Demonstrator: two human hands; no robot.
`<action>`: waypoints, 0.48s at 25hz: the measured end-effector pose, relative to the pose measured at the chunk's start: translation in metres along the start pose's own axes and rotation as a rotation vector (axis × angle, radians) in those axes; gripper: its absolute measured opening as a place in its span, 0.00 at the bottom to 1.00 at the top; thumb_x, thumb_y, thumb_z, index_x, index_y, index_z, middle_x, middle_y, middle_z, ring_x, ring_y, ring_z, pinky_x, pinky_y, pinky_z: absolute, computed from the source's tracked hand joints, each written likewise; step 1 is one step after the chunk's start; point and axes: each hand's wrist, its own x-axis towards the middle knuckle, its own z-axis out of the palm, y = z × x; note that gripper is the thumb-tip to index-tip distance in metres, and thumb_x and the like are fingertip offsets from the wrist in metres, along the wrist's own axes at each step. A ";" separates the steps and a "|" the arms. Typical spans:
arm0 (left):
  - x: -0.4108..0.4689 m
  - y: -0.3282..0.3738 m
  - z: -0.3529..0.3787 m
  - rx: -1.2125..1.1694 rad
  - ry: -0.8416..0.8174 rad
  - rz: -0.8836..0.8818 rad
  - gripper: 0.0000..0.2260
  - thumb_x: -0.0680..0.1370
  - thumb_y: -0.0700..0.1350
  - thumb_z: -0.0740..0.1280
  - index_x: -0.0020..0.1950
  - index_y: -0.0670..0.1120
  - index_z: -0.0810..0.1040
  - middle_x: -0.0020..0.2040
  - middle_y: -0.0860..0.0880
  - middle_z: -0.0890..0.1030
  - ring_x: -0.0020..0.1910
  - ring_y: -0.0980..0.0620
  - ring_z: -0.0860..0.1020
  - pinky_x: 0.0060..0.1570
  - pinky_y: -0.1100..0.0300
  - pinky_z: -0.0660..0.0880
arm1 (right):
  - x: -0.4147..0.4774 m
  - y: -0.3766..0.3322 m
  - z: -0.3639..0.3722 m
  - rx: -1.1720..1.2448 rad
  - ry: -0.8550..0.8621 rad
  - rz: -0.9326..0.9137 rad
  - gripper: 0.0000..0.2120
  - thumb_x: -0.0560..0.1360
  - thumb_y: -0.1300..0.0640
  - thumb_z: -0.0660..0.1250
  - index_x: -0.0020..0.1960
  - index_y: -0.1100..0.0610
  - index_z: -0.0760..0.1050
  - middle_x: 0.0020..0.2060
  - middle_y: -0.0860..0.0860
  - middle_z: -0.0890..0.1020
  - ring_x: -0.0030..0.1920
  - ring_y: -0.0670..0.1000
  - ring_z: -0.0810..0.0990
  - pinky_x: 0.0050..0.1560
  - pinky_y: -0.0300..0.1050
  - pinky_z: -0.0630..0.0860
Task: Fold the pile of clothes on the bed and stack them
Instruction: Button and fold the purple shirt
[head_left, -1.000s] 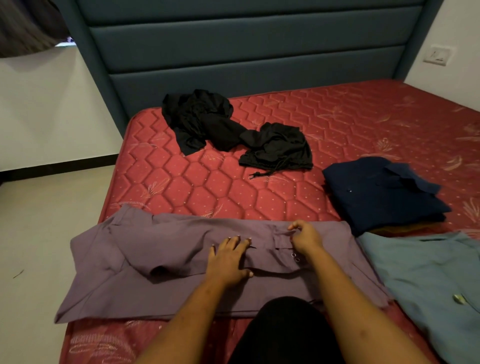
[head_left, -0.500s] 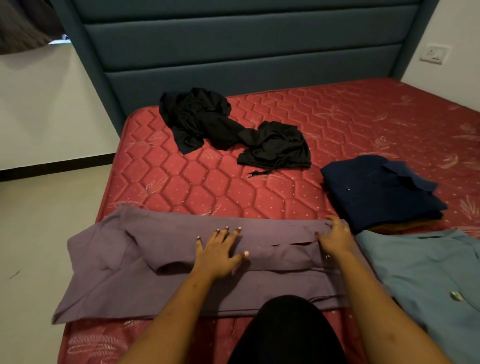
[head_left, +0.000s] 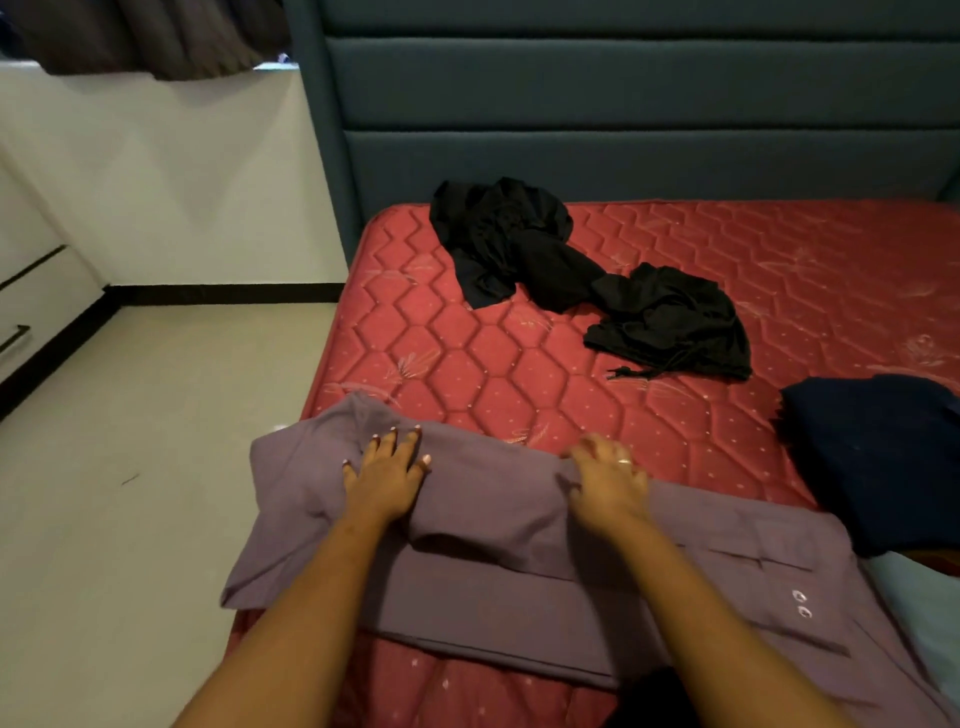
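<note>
The purple shirt (head_left: 519, 551) lies on the bed (head_left: 467, 364) under both hands. The left hand (head_left: 384, 480) presses it flat, fingers spread wide. The right hand (head_left: 608, 486) touches its far edge, too blurry to tell its grip.

Shirt (head_left: 493, 571) on mattress (head_left: 467, 364); crumpled clothes (head_left: 597, 291) behind (folded stack (head_left: 878, 457) right).

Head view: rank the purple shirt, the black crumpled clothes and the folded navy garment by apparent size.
1. purple shirt, though it lies nearest the camera.
2. black crumpled clothes.
3. folded navy garment, cut off by the frame edge, so ranks 2 and 3 are unsure.
</note>
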 end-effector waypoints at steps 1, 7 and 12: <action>0.008 -0.007 -0.006 -0.012 -0.021 -0.008 0.25 0.82 0.59 0.52 0.78 0.58 0.51 0.79 0.51 0.50 0.78 0.48 0.48 0.72 0.36 0.48 | 0.002 -0.032 0.009 0.032 -0.050 -0.136 0.22 0.79 0.49 0.60 0.72 0.44 0.63 0.77 0.49 0.55 0.76 0.54 0.53 0.72 0.58 0.55; 0.030 -0.054 -0.005 0.109 -0.164 0.001 0.36 0.75 0.70 0.54 0.77 0.61 0.41 0.78 0.51 0.37 0.77 0.42 0.37 0.71 0.34 0.42 | 0.026 -0.149 0.073 0.006 -0.224 -0.418 0.32 0.77 0.35 0.43 0.78 0.43 0.46 0.78 0.47 0.45 0.78 0.51 0.42 0.73 0.62 0.37; 0.062 -0.058 -0.018 0.175 -0.278 -0.091 0.44 0.71 0.74 0.55 0.76 0.59 0.33 0.76 0.49 0.29 0.76 0.43 0.33 0.66 0.29 0.37 | 0.042 -0.146 0.097 0.013 -0.105 -0.449 0.38 0.70 0.26 0.38 0.77 0.39 0.43 0.78 0.42 0.45 0.78 0.48 0.41 0.73 0.59 0.33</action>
